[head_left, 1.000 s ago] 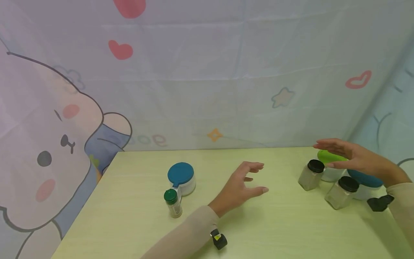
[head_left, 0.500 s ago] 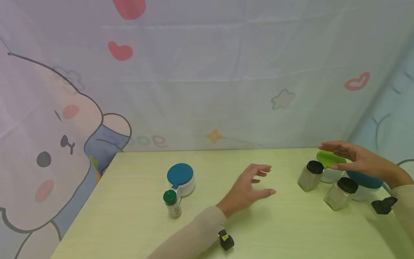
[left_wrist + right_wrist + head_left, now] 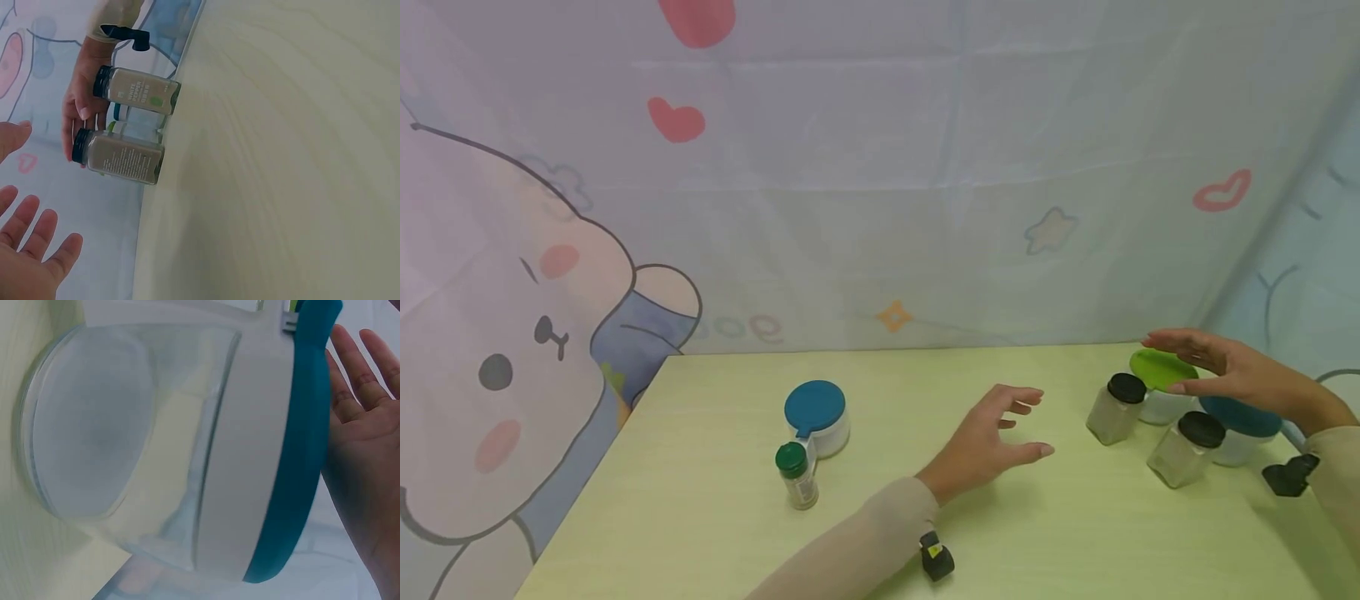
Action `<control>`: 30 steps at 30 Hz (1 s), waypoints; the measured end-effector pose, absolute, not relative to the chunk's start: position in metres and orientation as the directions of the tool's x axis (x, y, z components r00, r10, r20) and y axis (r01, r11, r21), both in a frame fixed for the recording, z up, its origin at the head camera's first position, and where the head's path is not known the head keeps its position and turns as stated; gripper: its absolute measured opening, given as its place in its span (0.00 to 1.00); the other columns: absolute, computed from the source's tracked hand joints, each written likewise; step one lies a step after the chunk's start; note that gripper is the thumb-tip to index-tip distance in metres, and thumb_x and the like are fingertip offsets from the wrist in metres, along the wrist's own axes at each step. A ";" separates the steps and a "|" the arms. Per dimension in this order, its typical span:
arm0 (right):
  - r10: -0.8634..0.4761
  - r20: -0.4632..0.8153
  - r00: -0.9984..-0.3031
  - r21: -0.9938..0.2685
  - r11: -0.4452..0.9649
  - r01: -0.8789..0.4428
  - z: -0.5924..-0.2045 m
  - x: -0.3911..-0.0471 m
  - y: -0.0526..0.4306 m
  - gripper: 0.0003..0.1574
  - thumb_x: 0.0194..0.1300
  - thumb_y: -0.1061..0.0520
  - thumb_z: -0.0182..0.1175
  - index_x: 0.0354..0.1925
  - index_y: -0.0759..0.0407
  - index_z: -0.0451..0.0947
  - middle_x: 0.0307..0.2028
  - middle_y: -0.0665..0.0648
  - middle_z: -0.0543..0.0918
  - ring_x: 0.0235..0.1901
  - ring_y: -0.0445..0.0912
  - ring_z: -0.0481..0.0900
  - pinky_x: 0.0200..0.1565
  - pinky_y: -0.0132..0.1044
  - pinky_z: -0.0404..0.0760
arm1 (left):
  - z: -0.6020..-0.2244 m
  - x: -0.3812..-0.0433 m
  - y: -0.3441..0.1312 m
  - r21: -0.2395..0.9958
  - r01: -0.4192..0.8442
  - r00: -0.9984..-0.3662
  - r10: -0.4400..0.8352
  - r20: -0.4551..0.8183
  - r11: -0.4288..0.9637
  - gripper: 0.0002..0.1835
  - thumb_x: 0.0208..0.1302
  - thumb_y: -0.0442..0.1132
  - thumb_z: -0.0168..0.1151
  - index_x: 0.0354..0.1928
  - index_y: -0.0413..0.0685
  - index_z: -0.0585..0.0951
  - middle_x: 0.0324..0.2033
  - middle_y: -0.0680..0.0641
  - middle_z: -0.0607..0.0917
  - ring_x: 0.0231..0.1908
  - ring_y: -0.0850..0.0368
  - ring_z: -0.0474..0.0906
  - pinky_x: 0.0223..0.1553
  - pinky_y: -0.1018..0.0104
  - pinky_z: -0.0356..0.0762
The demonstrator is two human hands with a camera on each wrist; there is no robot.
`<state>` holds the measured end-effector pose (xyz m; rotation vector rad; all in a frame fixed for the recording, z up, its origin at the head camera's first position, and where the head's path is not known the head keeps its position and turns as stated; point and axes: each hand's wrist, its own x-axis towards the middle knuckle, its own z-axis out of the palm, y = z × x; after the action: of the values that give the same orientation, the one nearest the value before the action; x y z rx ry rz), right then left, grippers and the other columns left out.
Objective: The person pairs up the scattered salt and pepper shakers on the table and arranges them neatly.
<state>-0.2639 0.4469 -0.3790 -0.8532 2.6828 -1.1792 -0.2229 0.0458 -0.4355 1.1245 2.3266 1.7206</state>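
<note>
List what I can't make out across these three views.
Head: right blue-lidded container, partly hidden by white pepper jar and right hand.
Head: label on green-capped shaker, too small to read.
Left wrist: left hand, cut off by the left edge.
Left wrist: fine print on lower black-capped jar, too small.
Right wrist: right hand, cut off by the right edge.

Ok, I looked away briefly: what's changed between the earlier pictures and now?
The left hand has moved rightward over the table, toward the black-lidded jars. The right hand has drifted slightly right, showing more of the green lid. Nothing was gripped or let go. The jars, both blue-lidded pots and the green-capped shaker stayed put.
</note>
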 end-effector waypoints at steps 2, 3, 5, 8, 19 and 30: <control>-0.523 0.141 -0.840 -0.697 0.550 -0.459 -0.380 -0.265 0.448 0.44 0.69 0.68 0.62 0.77 0.54 0.58 0.73 0.59 0.64 0.70 0.28 0.61 0.60 0.16 0.64 | -0.435 -0.223 0.048 0.842 0.524 -0.733 0.569 0.372 0.124 0.33 0.64 0.45 0.73 0.69 0.63 0.71 0.63 0.53 0.76 0.61 0.63 0.74 0.61 0.63 0.77; -0.520 0.141 -0.842 -0.698 0.551 -0.457 -0.380 -0.265 0.449 0.44 0.69 0.67 0.62 0.77 0.54 0.58 0.73 0.60 0.65 0.70 0.28 0.62 0.60 0.16 0.65 | -0.435 -0.223 0.049 0.840 0.528 -0.731 0.570 0.374 0.125 0.33 0.64 0.45 0.73 0.69 0.62 0.71 0.63 0.53 0.76 0.61 0.63 0.74 0.61 0.64 0.77; -0.513 0.140 -0.847 -0.699 0.555 -0.451 -0.381 -0.265 0.450 0.44 0.69 0.67 0.63 0.77 0.54 0.59 0.73 0.60 0.65 0.69 0.29 0.63 0.59 0.16 0.66 | -0.435 -0.224 0.051 0.837 0.532 -0.727 0.575 0.376 0.125 0.33 0.64 0.46 0.73 0.69 0.62 0.71 0.63 0.55 0.75 0.62 0.60 0.74 0.61 0.65 0.76; -0.508 0.131 -0.851 -0.708 0.554 -0.439 -0.382 -0.265 0.452 0.44 0.69 0.67 0.63 0.77 0.55 0.58 0.73 0.58 0.66 0.69 0.30 0.65 0.58 0.17 0.68 | -0.435 -0.224 0.054 0.835 0.536 -0.723 0.580 0.376 0.127 0.33 0.64 0.46 0.73 0.69 0.63 0.71 0.63 0.57 0.75 0.62 0.59 0.74 0.61 0.66 0.76; -0.467 0.096 -0.879 -0.696 0.600 -0.394 -0.384 -0.269 0.461 0.45 0.68 0.65 0.65 0.77 0.49 0.58 0.73 0.57 0.64 0.68 0.24 0.60 0.57 0.15 0.65 | -0.433 -0.227 0.069 0.827 0.546 -0.710 0.597 0.373 0.132 0.33 0.65 0.47 0.72 0.69 0.62 0.71 0.63 0.58 0.75 0.61 0.67 0.71 0.61 0.65 0.76; -0.457 0.073 -0.886 -0.667 0.639 -0.384 -0.386 -0.273 0.459 0.45 0.69 0.62 0.65 0.77 0.49 0.58 0.73 0.59 0.64 0.66 0.27 0.63 0.54 0.19 0.69 | -0.435 -0.231 0.078 0.831 0.540 -0.709 0.605 0.363 0.133 0.34 0.65 0.47 0.72 0.71 0.61 0.69 0.64 0.56 0.74 0.61 0.66 0.71 0.61 0.66 0.76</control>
<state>-0.2731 0.4594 -0.3860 -0.7084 2.7502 -1.0824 -0.2313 0.0783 -0.4352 1.1728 2.3178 1.6568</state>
